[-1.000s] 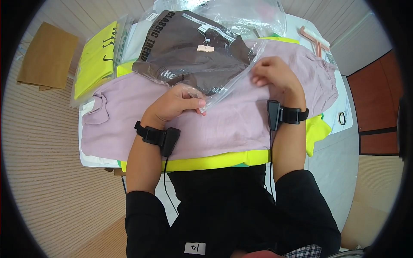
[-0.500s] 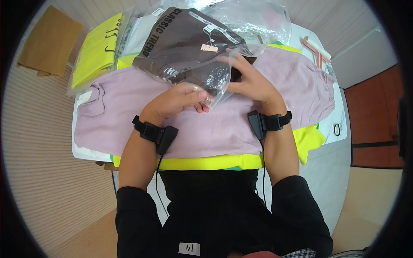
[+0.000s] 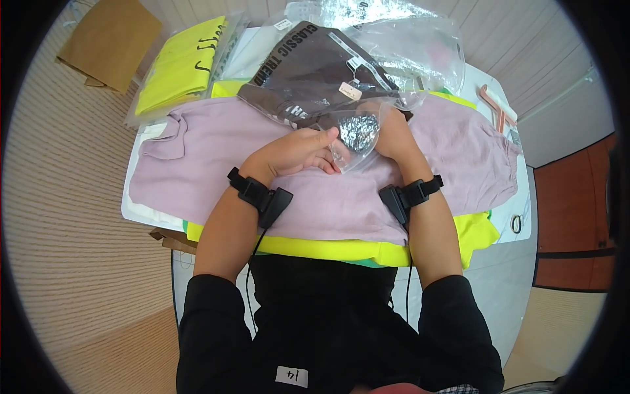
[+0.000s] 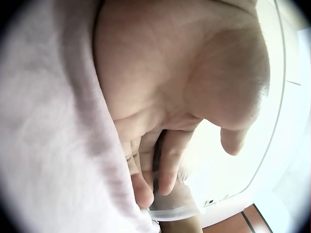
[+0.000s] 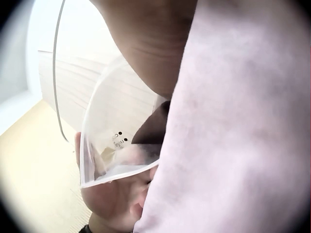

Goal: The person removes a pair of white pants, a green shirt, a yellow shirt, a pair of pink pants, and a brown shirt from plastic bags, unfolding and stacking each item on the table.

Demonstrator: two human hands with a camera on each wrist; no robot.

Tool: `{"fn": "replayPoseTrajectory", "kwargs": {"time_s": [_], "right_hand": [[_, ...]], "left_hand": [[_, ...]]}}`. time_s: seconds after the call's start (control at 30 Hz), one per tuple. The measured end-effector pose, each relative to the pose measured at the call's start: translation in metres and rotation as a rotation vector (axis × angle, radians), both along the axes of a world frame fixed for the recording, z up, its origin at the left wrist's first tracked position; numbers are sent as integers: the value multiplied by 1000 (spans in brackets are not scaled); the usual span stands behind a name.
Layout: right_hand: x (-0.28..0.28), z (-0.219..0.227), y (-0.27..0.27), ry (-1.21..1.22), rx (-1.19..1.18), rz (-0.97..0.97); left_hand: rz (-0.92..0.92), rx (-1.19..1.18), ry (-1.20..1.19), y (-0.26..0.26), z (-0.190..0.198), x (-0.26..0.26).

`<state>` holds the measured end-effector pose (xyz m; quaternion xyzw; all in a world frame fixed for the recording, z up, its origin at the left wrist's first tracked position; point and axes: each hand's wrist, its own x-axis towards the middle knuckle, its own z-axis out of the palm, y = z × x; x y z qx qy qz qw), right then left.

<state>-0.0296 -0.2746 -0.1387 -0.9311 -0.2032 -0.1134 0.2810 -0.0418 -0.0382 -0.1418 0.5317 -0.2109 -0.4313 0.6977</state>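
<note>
A dark brown folded garment (image 3: 298, 62) lies in a clear plastic bag (image 3: 359, 134), with a small hang tag (image 3: 350, 90) near its middle. My left hand (image 3: 298, 151) is at the bag's near corner, its thumb spread away from the fingers. In the left wrist view its fingers (image 4: 170, 170) reach loosely toward the bag's rim. My right hand (image 3: 397, 141) reaches into the bag's mouth from the right; its fingertips are hidden by plastic and garment. The right wrist view shows the bag's edge (image 5: 119, 174) standing spread out. Beneath lies a lilac garment (image 3: 210, 141).
Bright yellow bagged clothing (image 3: 184, 69) lies at the back left beside a brown paper piece (image 3: 111, 43). More clear plastic (image 3: 426, 49) is heaped at the back. A pink-handled tool (image 3: 495, 108) and a dark ring (image 3: 516, 224) lie on the right side of the white table (image 3: 525, 190).
My right hand has moved left from the lilac cloth into the bag's mouth. My left thumb has come away from the bag's corner, which it was pinching. The bag's near end now bulges up.
</note>
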Motion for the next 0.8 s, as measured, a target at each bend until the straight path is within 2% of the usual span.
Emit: {"fn": "replayPoseTrajectory", "kwargs": {"time_s": [0.07, 0.13, 0.17, 0.2, 0.27, 0.3, 0.33, 0.4, 0.43, 0.47, 0.53, 0.57, 0.63, 0.7, 0.77, 0.8], "right_hand": [[-1, 3, -2, -22, 63, 28], [-5, 4, -8, -67, 292, 7], [-7, 2, -13, 33, 424, -28], [-7, 0, -21, 27, 417, -24], [-9, 2, -36, 423, 979, 54], [-16, 11, -33, 398, 1129, 65], [-20, 15, -35, 391, 1119, 70], [-27, 25, -45, 309, 1250, 203], [-33, 30, -53, 395, 1263, 220], [-36, 34, -58, 384, 1251, 227], [-45, 46, -57, 293, 1275, 393], [-53, 52, -59, 269, 1288, 346], [-75, 66, -63, 245, 1302, 397], [-97, 73, -72, 233, 1313, 438], [-117, 76, -90, 205, 1124, 364], [-123, 78, -100, 216, 1115, 363]], "left_hand": [[27, -11, 45, 1, -1, 2], [51, -28, 93, -2, 3, -1], [114, 6, 155, -3, 5, -3], [176, 40, 219, -4, 8, -3], [167, 6, 285, -1, 0, 4], [154, -19, 354, -1, 4, 5], [154, -29, 345, 0, 7, 5], [331, -103, 417, 1, 18, 4], [350, -223, 361, 3, 20, 2], [347, -235, 349, 4, 18, 6], [493, -535, 201, 7, 16, 11], [495, -545, 196, 10, 13, 13], [677, -542, 241, 15, 26, 5], [699, -553, 230, 21, 29, 6], [724, -562, 222, 26, 31, 7], [760, -598, 224, 29, 33, 7]]}}
